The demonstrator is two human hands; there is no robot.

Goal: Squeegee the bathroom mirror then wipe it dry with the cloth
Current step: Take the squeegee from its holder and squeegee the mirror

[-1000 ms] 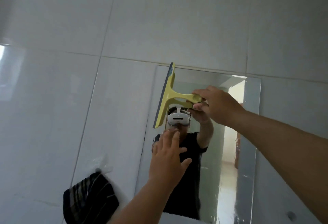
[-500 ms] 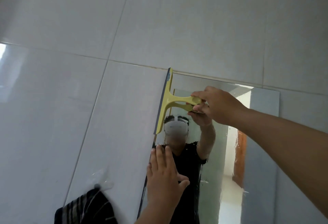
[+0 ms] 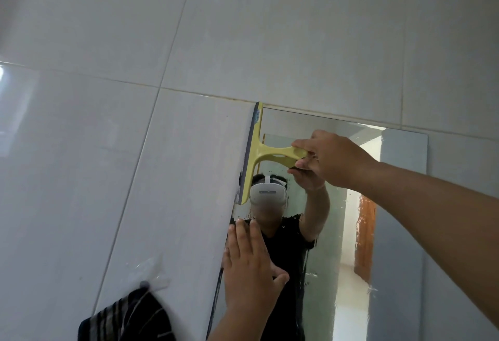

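The bathroom mirror (image 3: 399, 205) hangs on a white tiled wall, wet with streaks and drops lower down. My right hand (image 3: 332, 158) grips the handle of a yellow squeegee (image 3: 267, 152). Its blade stands upright along the mirror's left edge, reaching the top corner. My left hand (image 3: 249, 270) lies flat and open against the mirror's left side, below the squeegee. A dark striped cloth (image 3: 127, 319) hangs from a hook (image 3: 144, 284) on the wall at the lower left.
White glossy wall tiles (image 3: 243, 29) surround the mirror. The mirror reflects a person in a dark shirt and a lit doorway behind.
The squeegee has slid left from inside the glass to the mirror's left edge. My left hand stays flat on the mirror. The view has shifted so the mirror sits further right.
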